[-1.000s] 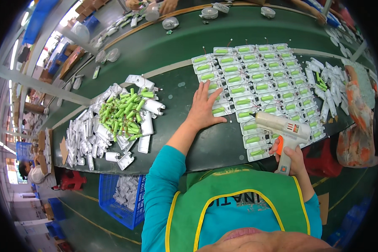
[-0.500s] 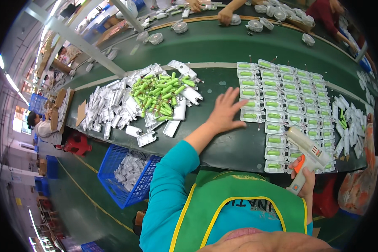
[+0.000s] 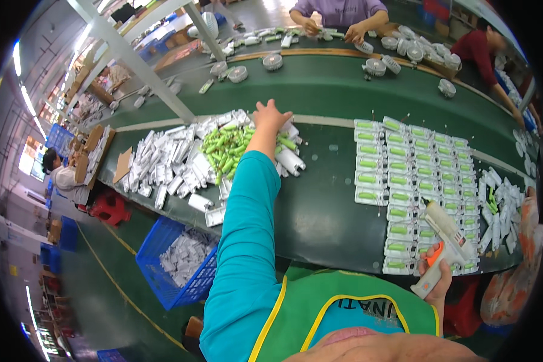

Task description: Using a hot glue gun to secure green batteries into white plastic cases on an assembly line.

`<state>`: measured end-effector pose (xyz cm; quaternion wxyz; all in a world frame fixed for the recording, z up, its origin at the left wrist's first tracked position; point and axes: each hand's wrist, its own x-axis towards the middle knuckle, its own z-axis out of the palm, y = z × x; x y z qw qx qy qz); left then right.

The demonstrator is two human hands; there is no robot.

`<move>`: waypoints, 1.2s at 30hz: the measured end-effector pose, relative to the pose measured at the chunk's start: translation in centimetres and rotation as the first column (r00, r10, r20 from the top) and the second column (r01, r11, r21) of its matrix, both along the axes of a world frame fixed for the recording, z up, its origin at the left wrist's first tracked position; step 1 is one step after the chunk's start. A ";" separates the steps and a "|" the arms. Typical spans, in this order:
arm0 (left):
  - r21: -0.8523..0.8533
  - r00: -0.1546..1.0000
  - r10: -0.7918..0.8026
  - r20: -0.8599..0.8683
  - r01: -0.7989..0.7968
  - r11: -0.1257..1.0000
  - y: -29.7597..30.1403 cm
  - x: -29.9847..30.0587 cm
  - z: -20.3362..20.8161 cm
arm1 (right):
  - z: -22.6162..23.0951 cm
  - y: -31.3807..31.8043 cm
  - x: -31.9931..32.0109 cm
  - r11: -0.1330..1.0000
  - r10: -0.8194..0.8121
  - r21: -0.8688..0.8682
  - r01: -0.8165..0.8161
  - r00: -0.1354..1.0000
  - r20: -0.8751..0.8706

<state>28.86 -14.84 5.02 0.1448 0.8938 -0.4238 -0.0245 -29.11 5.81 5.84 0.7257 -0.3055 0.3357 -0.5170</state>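
My left hand (image 3: 271, 119) reaches far forward over the back right side of a heap of green cylindrical batteries (image 3: 222, 148) and white plastic shells (image 3: 163, 160). Its thumb and fingers are apart, and nothing shows in them; what lies under the palm is hidden. Held in my right hand (image 3: 443, 282) is a pale grey glue gun (image 3: 447, 229) with an orange trigger, its nozzle pointing up and away to the left. The gun hangs over rows of open white shells (image 3: 398, 180), each with a green battery and thin wires in it.
A blue basket (image 3: 163, 283) of white parts stands on the floor at left. More white shells (image 3: 499, 208) lie right of the rows. Beyond the dark table (image 3: 320, 211) runs a green belt (image 3: 320, 81) with small round fans (image 3: 238, 74). Co-workers sit across it.
My left hand has gone from the left edge of the shell rows, leftward and forward to the heap. My right hand still holds the glue gun. The view has shifted, showing more of a co-worker opposite.
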 end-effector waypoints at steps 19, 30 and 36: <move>0.132 0.853 -0.511 -0.104 0.521 0.843 1.5 -9.8 -2.0 | -0.9 -0.4 1.1 0.998 0.022 0.053 -0.024 0.999 0.044; -0.026 0.550 -0.823 -0.145 0.829 0.558 13.3 -13.6 -0.8 | -0.8 1.9 0.7 0.999 0.050 0.018 -0.051 0.998 0.041; -0.265 0.488 -0.867 0.095 0.852 0.451 19.9 -16.7 -3.0 | -0.8 2.3 1.0 0.998 0.065 0.016 -0.066 0.996 0.057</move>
